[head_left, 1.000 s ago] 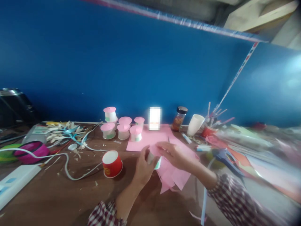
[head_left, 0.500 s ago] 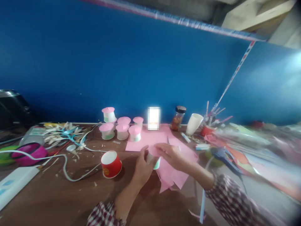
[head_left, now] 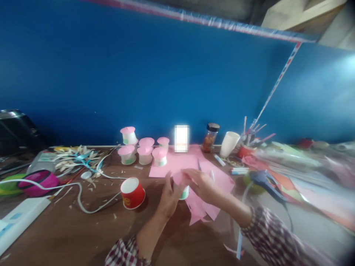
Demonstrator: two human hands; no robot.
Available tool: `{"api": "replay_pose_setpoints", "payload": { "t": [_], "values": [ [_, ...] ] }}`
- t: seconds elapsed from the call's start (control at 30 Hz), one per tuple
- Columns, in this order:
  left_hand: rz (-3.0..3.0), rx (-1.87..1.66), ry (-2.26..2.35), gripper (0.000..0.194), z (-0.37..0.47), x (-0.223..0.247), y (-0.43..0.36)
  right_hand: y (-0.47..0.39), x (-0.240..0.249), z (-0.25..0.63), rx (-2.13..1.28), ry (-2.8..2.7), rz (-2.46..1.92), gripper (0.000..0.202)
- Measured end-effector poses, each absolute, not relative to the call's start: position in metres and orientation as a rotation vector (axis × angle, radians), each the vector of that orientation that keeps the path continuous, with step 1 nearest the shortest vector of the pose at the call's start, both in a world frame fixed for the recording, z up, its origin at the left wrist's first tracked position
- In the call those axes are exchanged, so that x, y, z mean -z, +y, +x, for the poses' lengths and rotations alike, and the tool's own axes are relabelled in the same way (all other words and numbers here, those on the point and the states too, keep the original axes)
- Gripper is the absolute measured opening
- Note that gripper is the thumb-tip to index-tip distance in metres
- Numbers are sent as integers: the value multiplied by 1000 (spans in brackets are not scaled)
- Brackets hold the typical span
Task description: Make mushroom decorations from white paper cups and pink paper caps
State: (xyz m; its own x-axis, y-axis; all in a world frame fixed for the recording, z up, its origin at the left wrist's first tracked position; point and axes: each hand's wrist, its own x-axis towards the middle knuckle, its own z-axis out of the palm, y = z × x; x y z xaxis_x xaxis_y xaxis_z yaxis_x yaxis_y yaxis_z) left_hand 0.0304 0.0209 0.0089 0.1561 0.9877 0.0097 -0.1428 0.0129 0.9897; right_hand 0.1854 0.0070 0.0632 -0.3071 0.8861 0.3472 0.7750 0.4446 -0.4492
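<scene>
A white and green paper cup [head_left: 184,194] stands between my hands, mostly hidden by them. On its top lies a pink paper disc [head_left: 179,178]. My left hand [head_left: 168,196] is closed round the cup's left side, its fingertips by the disc's edge. From the right, my right hand [head_left: 202,187] closes its fingers on the disc's right edge; its thumb is hidden. Left of my hands a red paper cup [head_left: 133,194] sits upright. Further back stand several white paper cups [head_left: 129,137] topped with pink discs, some stacked.
Pink paper sheets [head_left: 183,162] and cut scraps lie behind and right of my hands. A glue gun [head_left: 267,184] rests at right. At the back stand a dark-lidded jar [head_left: 210,138] and a white cup [head_left: 229,144]. A white cable [head_left: 91,211] and power strip [head_left: 22,221] lie left.
Both hands stay at the cup. The pink disc has shifted slightly left and now looks tilted, and more of the right fingers bend over its edge. The view has moved slightly.
</scene>
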Motion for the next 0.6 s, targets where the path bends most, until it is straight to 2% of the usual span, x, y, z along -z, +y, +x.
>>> {"api": "replay_pose_setpoints", "payload": {
  "t": [0.23, 0.43, 0.6],
  "values": [
    [1137, -1147, 1036, 59, 30, -9, 26, 3, -60, 179, -198, -2168, -1452, 40],
    [1190, -1169, 1027, 52, 31, -3, 28, 0, -60, 176, -166, -2172, -1450, 46],
    [1200, -1177, 1044, 54, 31, -3, 29, -1, -57, 179, -164, -2174, -1430, 47]
  ]
}}
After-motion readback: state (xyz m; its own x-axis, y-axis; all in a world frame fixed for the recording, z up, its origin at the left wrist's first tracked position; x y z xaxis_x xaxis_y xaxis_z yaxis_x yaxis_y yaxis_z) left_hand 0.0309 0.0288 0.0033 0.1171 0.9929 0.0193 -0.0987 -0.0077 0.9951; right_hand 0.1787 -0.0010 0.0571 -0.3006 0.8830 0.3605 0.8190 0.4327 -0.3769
